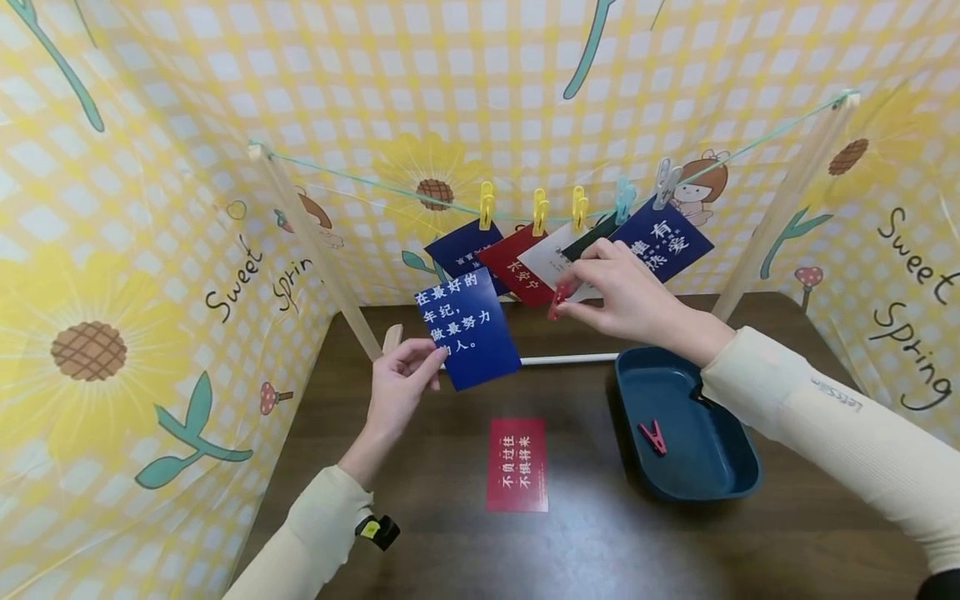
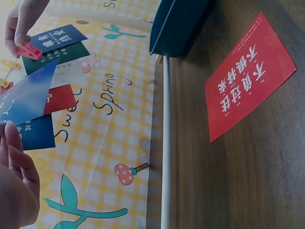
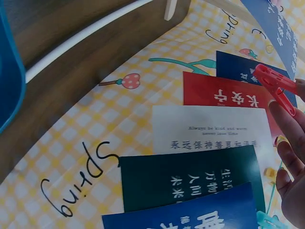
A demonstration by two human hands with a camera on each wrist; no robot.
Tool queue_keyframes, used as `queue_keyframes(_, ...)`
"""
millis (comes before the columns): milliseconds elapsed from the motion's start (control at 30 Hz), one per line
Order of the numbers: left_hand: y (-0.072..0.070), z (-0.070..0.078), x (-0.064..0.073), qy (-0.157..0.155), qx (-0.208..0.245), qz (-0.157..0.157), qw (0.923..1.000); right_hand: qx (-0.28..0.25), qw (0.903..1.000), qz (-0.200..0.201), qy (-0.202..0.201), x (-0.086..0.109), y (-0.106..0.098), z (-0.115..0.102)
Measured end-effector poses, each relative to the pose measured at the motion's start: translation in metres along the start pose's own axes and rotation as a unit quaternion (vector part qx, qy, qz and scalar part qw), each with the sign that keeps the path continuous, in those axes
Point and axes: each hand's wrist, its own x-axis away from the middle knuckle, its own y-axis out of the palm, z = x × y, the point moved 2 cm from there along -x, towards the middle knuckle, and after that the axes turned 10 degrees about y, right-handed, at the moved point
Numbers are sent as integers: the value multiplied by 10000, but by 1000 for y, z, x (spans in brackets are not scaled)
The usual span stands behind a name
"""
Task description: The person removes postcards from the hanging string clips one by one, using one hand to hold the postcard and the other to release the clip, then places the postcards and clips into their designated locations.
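My left hand (image 1: 405,379) pinches a blue card (image 1: 468,329) with white writing by its lower left edge, in front of the string. A red clothespin (image 3: 274,81) is pinched between the thumb and fingers of my right hand (image 1: 618,287), to the right of that card and apart from it. Behind both hands, cards hang from a green string (image 1: 360,177): a blue one (image 1: 459,250), a red one (image 1: 517,271), a white one (image 3: 209,124), a dark green one (image 3: 190,176) and another blue one (image 1: 678,242). Yellow, light blue and clear clothespins (image 1: 487,206) hold them.
Two wooden posts (image 1: 315,250) carry the string, with a white rod (image 1: 570,360) low between them. On the brown table (image 1: 420,517) lies a red card (image 1: 517,465). A dark blue tray (image 1: 690,475) at the right holds a pink clothespin (image 1: 654,437).
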Motion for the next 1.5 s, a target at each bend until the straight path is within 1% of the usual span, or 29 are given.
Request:
queue_keyframes(133, 3, 0, 2, -111, -3, -56, 9999, -28, 9999, -76, 59, 4, 1, 2)
queue_keyframes(267, 5, 1, 4, -188, -30, -137, 9997, -27, 10000, -73, 21, 8, 2, 4)
queue_keyframes(367, 6, 0, 6, -273, -5, -256, 9993, 12, 9999, -119, 33, 12, 4, 7)
queue_keyframes(567, 7, 0, 8, -421, 12, -483, 9979, 76, 9996, -188, 179, 20, 2, 16)
queue_keyframes(833, 7, -2, 11, -353, -24, -524, 9980, 108, 9985, -343, 410, 30, 1, 28)
queue_keyframes(1067, 7, -2, 14, -422, -43, -538, 9976, 167, 9979, -426, 467, 39, 1, 34)
queue_keyframes(1233, 6, -1, 17, -424, -121, -599, 9972, 217, 9964, -537, 623, 47, 1, 38)
queue_keyframes(1367, 4, -5, 22, -546, -201, -658, 9961, 267, 9950, -634, 730, 55, 2, 42)
queue_keyframes(1500, 3, -9, 26, -667, -228, -667, 9953, 381, 9948, -627, 709, 60, 3, 47)
